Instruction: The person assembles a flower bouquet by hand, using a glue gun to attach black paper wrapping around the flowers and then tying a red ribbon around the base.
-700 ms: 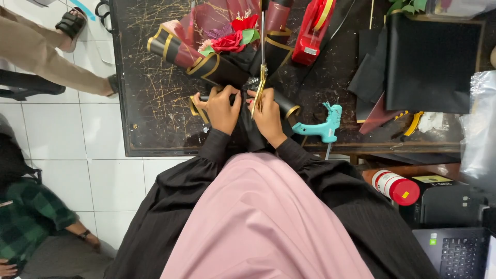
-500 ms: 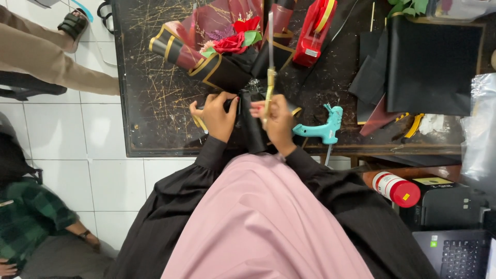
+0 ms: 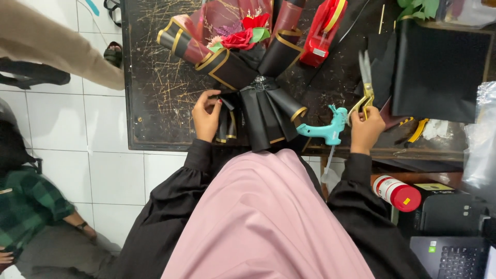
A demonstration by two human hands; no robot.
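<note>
1. Head covering: a dusty pink cloth, smooth and plain, falling in a broad drape down the middle of the view, with soft lengthwise folds.
2. Upper garment: black fabric with fine, faint vertical striping, loose and full across both shoulders.
3. Sleeves: long, black, wide through the arm and gathered into a narrow fitted cuff at each wrist.
4. Left hand (image 3: 206,116): bare, with red-painted fingernails.
5. Right hand (image 3: 366,130): bare; no ring, watch or bracelet can be made out.

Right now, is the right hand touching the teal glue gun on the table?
Apart. In the head view, the right hand grips gold-handled scissors, and a strip of dark table shows between it and the glue gun.
</note>
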